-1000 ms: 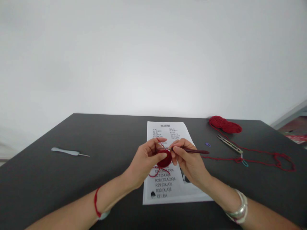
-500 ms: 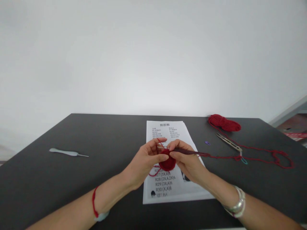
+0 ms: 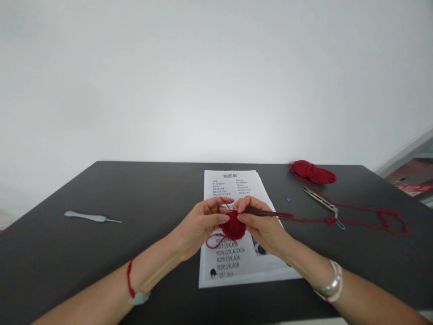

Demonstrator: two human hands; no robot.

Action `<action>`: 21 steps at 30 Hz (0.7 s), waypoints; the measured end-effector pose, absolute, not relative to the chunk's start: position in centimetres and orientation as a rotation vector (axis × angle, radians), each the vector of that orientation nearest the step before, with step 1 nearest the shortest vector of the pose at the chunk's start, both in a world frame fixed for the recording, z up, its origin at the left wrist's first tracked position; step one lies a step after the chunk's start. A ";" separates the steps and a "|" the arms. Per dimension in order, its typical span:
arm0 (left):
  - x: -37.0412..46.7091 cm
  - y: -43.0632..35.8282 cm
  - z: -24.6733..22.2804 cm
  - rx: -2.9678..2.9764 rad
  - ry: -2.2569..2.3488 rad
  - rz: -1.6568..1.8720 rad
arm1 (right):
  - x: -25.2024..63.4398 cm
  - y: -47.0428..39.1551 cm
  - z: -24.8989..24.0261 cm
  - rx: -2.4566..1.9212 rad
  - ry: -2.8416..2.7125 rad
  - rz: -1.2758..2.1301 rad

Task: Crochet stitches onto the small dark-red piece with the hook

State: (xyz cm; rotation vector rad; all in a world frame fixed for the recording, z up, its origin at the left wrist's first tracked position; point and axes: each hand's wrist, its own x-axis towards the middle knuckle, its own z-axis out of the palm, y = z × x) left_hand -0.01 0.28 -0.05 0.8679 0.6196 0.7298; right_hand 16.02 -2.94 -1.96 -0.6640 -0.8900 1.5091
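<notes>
A round red crochet piece (image 3: 234, 227) hangs between my two hands, above the printed pattern sheet (image 3: 225, 280). Its left edge is pinched by the thumb and fingers of my left hand (image 3: 203, 221), and red yarn runs over that raised index finger. My right hand (image 3: 262, 221) is closed around a crochet hook with a dark red handle (image 3: 259, 212). The hook's thin metal shaft points left to the top edge of the piece; its tip is too small to make out. A loose yarn tail (image 3: 213, 241) loops below my left fingers.
On the black table (image 3: 152, 189), a grey-handled crochet hook (image 3: 89, 216) lies at left. To the right are a red yarn skein (image 3: 314, 172), small thread snips (image 3: 320, 198) with a teal loop, a purple stitch marker (image 3: 289, 200) and loose yarn strands (image 3: 392, 219). A white wall stands behind.
The whole view has shifted slightly, so things appear a little further left. Both hands keep their grips, and more of the red piece's round face shows between them.
</notes>
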 end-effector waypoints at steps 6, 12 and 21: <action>0.1 0.4 -0.1 0.875 0.588 0.705 | 16.1 -2.9 -2.0 -0.647 -0.891 1.511; 0.3 0.3 -0.1 0.872 0.588 0.743 | 16.0 -2.9 -2.0 -0.671 -0.886 1.495; 0.3 0.0 0.0 0.906 0.604 0.786 | 16.1 -2.7 -2.5 -0.644 -1.009 1.439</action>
